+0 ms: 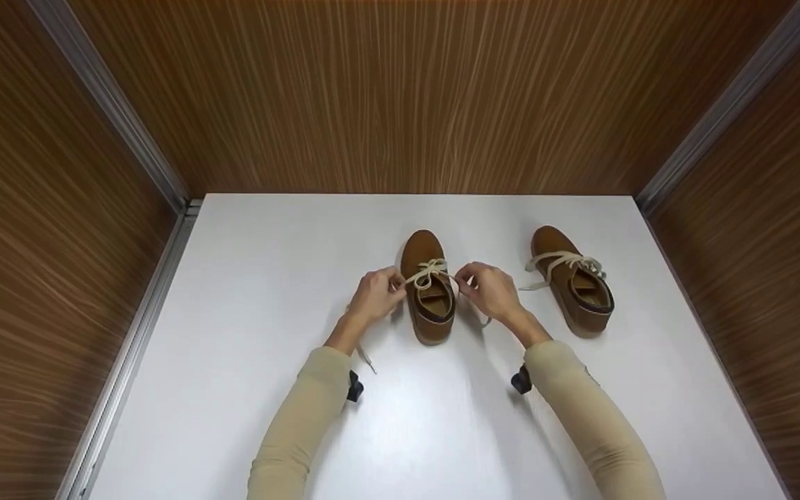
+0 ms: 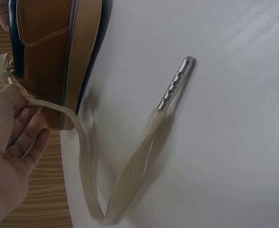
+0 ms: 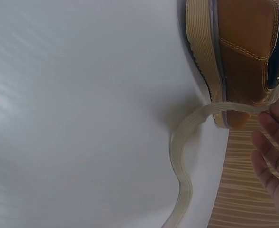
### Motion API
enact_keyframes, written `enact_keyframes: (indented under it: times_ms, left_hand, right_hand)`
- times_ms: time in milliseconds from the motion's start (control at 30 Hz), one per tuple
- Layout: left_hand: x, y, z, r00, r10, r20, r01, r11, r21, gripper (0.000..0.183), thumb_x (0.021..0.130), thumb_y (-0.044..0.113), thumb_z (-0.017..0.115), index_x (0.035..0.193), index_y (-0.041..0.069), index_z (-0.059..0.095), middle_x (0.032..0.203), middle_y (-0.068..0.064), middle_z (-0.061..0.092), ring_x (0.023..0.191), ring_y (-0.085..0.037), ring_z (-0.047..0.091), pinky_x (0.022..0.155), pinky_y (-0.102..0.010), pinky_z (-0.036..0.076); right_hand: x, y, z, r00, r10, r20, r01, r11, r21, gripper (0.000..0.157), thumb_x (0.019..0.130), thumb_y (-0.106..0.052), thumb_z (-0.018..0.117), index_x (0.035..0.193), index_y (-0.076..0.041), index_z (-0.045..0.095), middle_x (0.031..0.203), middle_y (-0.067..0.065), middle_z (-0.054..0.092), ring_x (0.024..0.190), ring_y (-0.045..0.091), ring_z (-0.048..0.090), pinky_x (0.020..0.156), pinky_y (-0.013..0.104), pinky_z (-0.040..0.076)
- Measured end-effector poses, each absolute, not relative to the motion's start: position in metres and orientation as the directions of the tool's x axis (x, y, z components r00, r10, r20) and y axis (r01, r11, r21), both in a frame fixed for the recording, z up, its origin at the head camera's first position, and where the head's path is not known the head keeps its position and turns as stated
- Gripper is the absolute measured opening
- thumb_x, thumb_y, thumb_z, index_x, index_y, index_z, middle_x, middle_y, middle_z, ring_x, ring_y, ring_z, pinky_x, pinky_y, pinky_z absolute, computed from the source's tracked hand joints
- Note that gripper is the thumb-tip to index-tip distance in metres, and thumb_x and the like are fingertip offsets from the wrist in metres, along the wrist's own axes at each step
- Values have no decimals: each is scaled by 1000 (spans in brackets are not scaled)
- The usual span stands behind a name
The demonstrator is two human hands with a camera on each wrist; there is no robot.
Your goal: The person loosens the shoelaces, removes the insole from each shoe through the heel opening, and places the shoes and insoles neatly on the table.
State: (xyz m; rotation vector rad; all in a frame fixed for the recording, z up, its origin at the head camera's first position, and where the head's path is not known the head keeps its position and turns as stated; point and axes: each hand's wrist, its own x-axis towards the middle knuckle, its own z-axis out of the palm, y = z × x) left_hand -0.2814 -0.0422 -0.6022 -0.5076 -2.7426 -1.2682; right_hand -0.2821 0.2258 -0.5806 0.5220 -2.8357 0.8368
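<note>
A brown lace-up shoe (image 1: 422,248) stands upright on the white table, toe pointing away, its cream shoelace (image 1: 430,267) gathered in a looped knot over the tongue. To its left, my left hand (image 1: 376,295) pinches the lace between thumb and forefinger. From those fingers the lace tail (image 2: 86,152) droops to the table and ends in a metal tip (image 2: 172,85). On the shoe's other side my right hand (image 1: 492,290) pinches the lace too, and a flat lace tail (image 3: 180,147) trails from it. Both stretches of lace run from the knot out to the fingertips.
A matching brown shoe (image 1: 551,240) stands farther right, slightly angled, its laces (image 1: 563,258) tied with ends spilling left. Wood-grain panels (image 1: 400,97) wall the white table (image 1: 254,278) at the back and both sides. Dark wrist cameras (image 1: 521,380) sit under the sleeves.
</note>
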Motion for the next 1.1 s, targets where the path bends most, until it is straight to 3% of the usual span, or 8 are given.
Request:
enact_keyframes:
  times_ms: [833, 1100]
  left_hand:
    - [-282, -44, -598, -937, 263, 229, 345, 603, 719, 5, 90, 4, 71, 92, 8, 71, 92, -9, 78, 85, -27, 72, 76, -31, 56]
    - [-282, -44, -596, -937, 265, 227, 345, 602, 720, 5, 93, 4, 69, 97, 3, 73, 92, -12, 78, 86, -26, 72, 78, -33, 59]
  right_hand:
    - [-283, 231, -579, -921, -307, 239, -387, 789, -477, 8, 96, -15, 71, 99, -13, 79, 91, 4, 79, 80, 22, 73, 71, 45, 58]
    - [-281, 236, -577, -916, -315, 247, -397, 794, -460, 9, 96, -14, 71, 100, -13, 79, 92, 4, 80, 80, 22, 75, 72, 46, 60]
